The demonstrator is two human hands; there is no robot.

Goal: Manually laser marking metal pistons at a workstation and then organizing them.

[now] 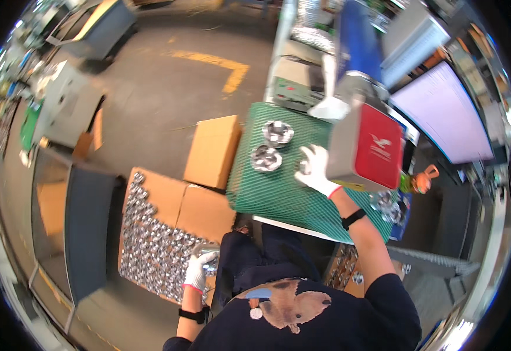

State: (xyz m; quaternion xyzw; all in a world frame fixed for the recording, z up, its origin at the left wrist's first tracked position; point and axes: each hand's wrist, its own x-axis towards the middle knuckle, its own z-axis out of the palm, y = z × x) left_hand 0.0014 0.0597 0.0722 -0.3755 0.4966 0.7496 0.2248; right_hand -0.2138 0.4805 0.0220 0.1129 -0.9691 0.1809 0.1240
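Green tabletop (279, 199) matting lies beneath a silver part (305, 168) within the curled right hand (319, 169), near two metal cups (278, 134). Lower left, beside cardboard (208, 212), the left hand (195, 270) seems closed on a second part (211, 264). Handling looks under way; moving either piece calls for a firm pinch.

On the red face of the box (378, 147), you have a white winged emblem (381, 140) with small white lettering beneath it. Rows of faint marks cross the pale monitor (443, 114), too small for you to read. Red marks on the green-fronted device (296, 92) are illegible. On the floor, you see a yellow angled line (237, 76).
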